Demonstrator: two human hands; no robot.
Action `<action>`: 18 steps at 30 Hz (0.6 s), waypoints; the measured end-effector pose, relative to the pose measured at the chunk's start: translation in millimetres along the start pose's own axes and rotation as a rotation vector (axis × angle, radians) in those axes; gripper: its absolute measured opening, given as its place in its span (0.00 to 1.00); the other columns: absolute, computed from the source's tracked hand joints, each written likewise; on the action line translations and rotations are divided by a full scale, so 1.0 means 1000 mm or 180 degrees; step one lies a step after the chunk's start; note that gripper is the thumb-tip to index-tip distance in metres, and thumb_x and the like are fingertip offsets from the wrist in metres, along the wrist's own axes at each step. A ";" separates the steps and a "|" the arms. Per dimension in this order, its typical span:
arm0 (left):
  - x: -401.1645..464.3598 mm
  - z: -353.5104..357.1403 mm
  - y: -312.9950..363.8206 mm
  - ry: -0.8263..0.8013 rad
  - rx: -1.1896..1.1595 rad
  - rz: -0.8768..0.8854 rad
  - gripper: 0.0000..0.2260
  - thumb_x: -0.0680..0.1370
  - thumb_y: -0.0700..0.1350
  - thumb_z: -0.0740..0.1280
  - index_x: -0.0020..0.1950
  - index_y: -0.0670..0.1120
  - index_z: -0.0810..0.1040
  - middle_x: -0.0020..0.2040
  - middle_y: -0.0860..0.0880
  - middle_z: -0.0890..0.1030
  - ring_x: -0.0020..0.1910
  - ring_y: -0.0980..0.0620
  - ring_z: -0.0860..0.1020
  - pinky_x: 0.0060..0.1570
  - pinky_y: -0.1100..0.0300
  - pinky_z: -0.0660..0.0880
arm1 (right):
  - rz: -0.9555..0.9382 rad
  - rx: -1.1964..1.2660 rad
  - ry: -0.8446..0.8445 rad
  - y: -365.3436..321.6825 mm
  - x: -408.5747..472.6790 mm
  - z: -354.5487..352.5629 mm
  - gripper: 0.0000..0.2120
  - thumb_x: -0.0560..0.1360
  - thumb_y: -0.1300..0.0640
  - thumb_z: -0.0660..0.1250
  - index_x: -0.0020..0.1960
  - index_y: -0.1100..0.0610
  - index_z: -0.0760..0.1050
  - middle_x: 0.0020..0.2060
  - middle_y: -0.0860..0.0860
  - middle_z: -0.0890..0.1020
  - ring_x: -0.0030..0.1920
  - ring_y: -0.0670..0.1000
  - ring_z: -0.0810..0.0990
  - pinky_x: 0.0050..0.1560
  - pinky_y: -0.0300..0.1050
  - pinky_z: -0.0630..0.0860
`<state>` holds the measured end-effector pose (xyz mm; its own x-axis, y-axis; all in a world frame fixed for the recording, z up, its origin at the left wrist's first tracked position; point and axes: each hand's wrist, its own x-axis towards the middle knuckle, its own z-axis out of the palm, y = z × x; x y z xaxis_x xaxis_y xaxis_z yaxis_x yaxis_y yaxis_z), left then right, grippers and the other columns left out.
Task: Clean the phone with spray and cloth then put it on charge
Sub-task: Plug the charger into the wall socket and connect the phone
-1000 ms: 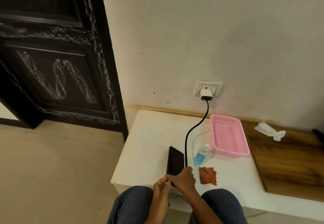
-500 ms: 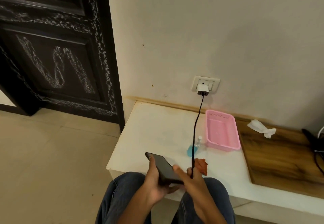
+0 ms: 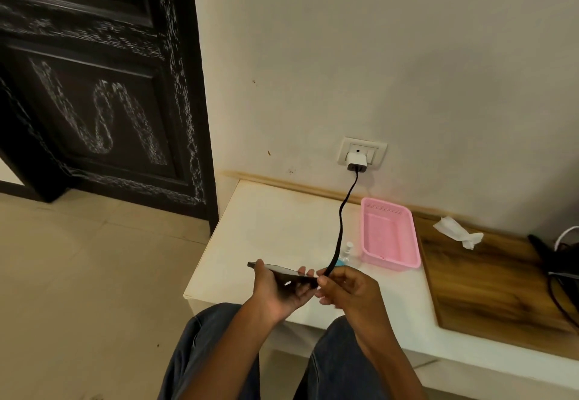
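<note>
My left hand (image 3: 279, 290) grips a black phone (image 3: 279, 271), held edge-on above the near edge of the white shelf (image 3: 266, 233). Beside it, my right hand (image 3: 347, 286) pinches the end of a black charging cable (image 3: 340, 227) right at the phone's near end. That cable runs up to a white charger (image 3: 356, 161) plugged into the wall socket (image 3: 376, 152). A small spray bottle (image 3: 344, 254) with blue liquid stands behind the cable, partly hidden. The cloth is hidden behind my hands.
A pink plastic basket (image 3: 388, 236) sits on the shelf right of the bottle. A crumpled white tissue (image 3: 457, 232) lies on the wooden board (image 3: 488, 283) further right, with dark cables (image 3: 557, 271) at the far right edge. A dark door (image 3: 94, 86) stands to the left.
My left hand lifted the phone off the shelf and turned it edge-on. My right hand brought the cable end up to the phone's end, and the cloth went out of sight.
</note>
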<state>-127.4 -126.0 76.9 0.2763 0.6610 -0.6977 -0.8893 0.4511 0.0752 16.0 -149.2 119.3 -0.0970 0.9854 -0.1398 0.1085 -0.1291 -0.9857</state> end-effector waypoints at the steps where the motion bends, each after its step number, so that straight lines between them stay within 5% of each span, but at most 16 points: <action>1: 0.000 0.002 0.000 0.0024 0.0060 0.0004 0.35 0.78 0.65 0.49 0.71 0.38 0.64 0.54 0.38 0.74 0.42 0.40 0.78 0.34 0.45 0.80 | -0.0063 0.0056 -0.0004 -0.002 0.002 0.000 0.01 0.71 0.65 0.70 0.42 0.61 0.80 0.33 0.50 0.86 0.34 0.47 0.84 0.30 0.29 0.73; 5: 0.001 0.007 -0.002 0.0139 0.0101 -0.0024 0.36 0.77 0.67 0.50 0.70 0.38 0.65 0.66 0.39 0.73 0.50 0.38 0.78 0.35 0.43 0.81 | -0.0271 -0.0084 0.0166 -0.001 0.004 0.002 0.04 0.68 0.68 0.73 0.42 0.62 0.80 0.37 0.51 0.86 0.38 0.46 0.84 0.31 0.30 0.73; 18: 0.002 0.019 -0.002 0.0375 0.0070 -0.0156 0.37 0.74 0.70 0.51 0.66 0.39 0.67 0.62 0.35 0.75 0.58 0.38 0.77 0.41 0.41 0.77 | -0.0473 -0.0389 0.0372 0.005 0.003 0.004 0.09 0.71 0.67 0.70 0.42 0.53 0.80 0.37 0.49 0.85 0.38 0.45 0.82 0.36 0.36 0.72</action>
<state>-118.1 -114.2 88.4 0.2735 0.5633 -0.7797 -0.8671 0.4952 0.0536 12.3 -147.6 113.7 -0.0062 0.9997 0.0250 0.2213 0.0258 -0.9749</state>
